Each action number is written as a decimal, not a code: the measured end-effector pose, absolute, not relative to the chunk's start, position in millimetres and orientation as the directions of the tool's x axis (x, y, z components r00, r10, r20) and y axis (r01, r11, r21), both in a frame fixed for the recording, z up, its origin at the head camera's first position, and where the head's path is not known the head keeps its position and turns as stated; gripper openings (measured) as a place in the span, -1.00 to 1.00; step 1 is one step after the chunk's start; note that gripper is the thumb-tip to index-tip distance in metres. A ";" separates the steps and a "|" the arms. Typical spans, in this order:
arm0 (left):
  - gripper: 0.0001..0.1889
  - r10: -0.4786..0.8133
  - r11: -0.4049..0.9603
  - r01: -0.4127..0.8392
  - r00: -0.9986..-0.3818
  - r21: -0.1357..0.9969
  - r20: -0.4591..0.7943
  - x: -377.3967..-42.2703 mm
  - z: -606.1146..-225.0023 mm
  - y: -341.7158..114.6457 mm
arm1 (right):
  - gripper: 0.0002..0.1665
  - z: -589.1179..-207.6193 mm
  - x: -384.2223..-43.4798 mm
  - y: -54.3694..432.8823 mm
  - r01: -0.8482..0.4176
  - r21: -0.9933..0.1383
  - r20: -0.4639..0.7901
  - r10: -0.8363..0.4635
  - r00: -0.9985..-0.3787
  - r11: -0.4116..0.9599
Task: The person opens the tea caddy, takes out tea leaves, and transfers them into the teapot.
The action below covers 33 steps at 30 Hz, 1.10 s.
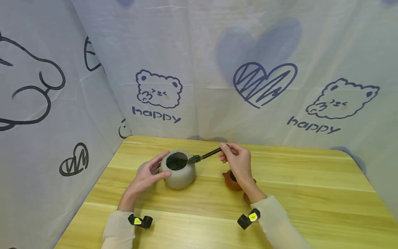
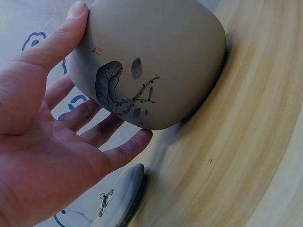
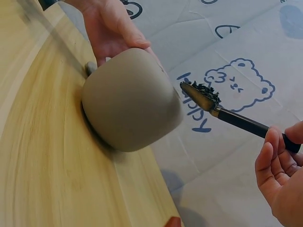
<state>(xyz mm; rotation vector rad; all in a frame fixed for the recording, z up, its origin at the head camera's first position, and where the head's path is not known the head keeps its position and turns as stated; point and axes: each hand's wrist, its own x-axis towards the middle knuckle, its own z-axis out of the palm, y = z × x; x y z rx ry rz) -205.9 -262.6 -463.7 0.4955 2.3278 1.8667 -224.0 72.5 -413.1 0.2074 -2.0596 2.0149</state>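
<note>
A round grey tea jar (image 1: 183,180) stands on the table, dark tea leaves (image 1: 177,164) inside its wide mouth. My left hand (image 1: 146,177) grips its left side, thumb near the rim and fingers around the far side. A painted lotus design (image 2: 109,85) shows on the jar in the left wrist view. Between thumb and fingers, my right hand (image 1: 240,162) pinches the dark handle of a tea scoop (image 3: 241,123). Dark leaves (image 3: 206,91) are heaped on the scoop's blade, which is just past the jar's right rim.
An open reddish-brown clay teapot (image 1: 231,183) sits below the right wrist, partly hidden by it. A small brown round piece (image 1: 246,198) lies close by. Behind the left hand is the jar's grey lid (image 2: 120,201). A printed cloth (image 1: 211,69) hangs at the table's far edge.
</note>
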 end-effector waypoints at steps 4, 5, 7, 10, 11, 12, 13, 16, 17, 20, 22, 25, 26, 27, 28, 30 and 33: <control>-0.22 0.323 0.187 0.188 -0.939 0.964 0.120 -206.8 -465.2 -262.3 | -0.63 -412.6 -222.0 82.8 -0.283 -0.958 0.285 0.081 -0.955 0.037; -0.22 0.323 0.186 0.189 -0.939 0.964 0.121 -206.9 -464.9 -262.3 | -0.64 -412.6 -221.6 85.3 -0.285 -0.958 0.287 0.085 -0.954 0.039; -0.22 0.324 0.185 0.189 -0.938 0.964 0.122 -207.1 -464.7 -262.4 | -0.63 -413.3 -220.5 91.1 -0.281 -0.959 0.283 0.097 -0.954 0.039; -0.22 0.325 0.183 0.189 -0.938 0.965 0.122 -207.3 -464.2 -262.4 | -0.62 -416.1 -217.8 100.1 -0.271 -0.961 0.275 0.116 -0.954 0.043; -0.21 0.326 0.183 0.188 -0.938 0.965 0.121 -207.3 -464.1 -262.4 | -0.62 -417.3 -216.6 103.1 -0.266 -0.963 0.269 0.125 -0.955 0.045; -0.21 0.326 0.182 0.188 -0.937 0.965 0.121 -207.4 -463.9 -262.3 | -0.61 -418.7 -215.2 106.1 -0.259 -0.965 0.263 0.132 -0.956 0.050; -0.21 0.327 0.181 0.187 -0.937 0.965 0.121 -207.4 -463.7 -262.2 | -0.62 -420.1 -213.8 109.0 -0.248 -0.967 0.253 0.141 -0.957 0.054; -0.21 0.327 0.183 0.188 -0.937 0.965 0.121 -207.5 -463.2 -261.7 | -0.60 -424.5 -210.1 117.3 -0.219 -0.973 0.229 0.167 -0.959 0.074; -0.21 0.327 0.184 0.189 -0.937 0.965 0.122 -207.5 -463.0 -261.5 | -0.58 -425.8 -209.1 119.9 -0.211 -0.974 0.222 0.173 -0.960 0.078; -0.21 0.326 0.189 0.193 -0.937 0.963 0.124 -207.6 -462.6 -261.3 | -0.57 -428.6 -206.5 126.8 -0.196 -0.978 0.208 0.195 -0.959 0.075; -0.21 0.325 0.192 0.194 -0.937 0.962 0.124 -207.5 -462.4 -261.3 | -0.59 -429.9 -204.9 131.0 -0.198 -0.978 0.208 0.208 -0.956 0.065; -0.21 0.323 0.198 0.195 -0.938 0.961 0.124 -207.4 -462.2 -261.4 | -0.60 -430.0 -202.1 136.1 -0.194 -0.979 0.202 0.228 -0.952 0.056; -0.21 0.323 0.201 0.197 -0.938 0.960 0.124 -207.4 -462.5 -261.6 | -0.60 -430.1 -201.1 137.8 -0.193 -0.980 0.201 0.233 -0.952 0.056; -0.21 0.322 0.204 0.196 -0.939 0.959 0.124 -207.5 -462.4 -261.6 | -0.60 -430.5 -200.2 139.7 -0.193 -0.980 0.201 0.237 -0.950 0.058; -0.21 0.321 0.205 0.196 -0.939 0.959 0.123 -207.5 -462.2 -261.6 | -0.61 -430.4 -199.1 141.4 -0.194 -0.979 0.204 0.241 -0.949 0.061; -0.21 0.319 0.208 0.196 -0.940 0.958 0.123 -207.3 -461.9 -261.4 | -0.61 -431.1 -196.8 145.1 -0.196 -0.978 0.207 0.247 -0.947 0.066; -0.21 0.319 0.208 0.198 -0.939 0.958 0.125 -207.1 -461.5 -261.0 | -0.61 -433.4 -193.4 151.3 -0.205 -0.976 0.218 0.253 -0.943 0.075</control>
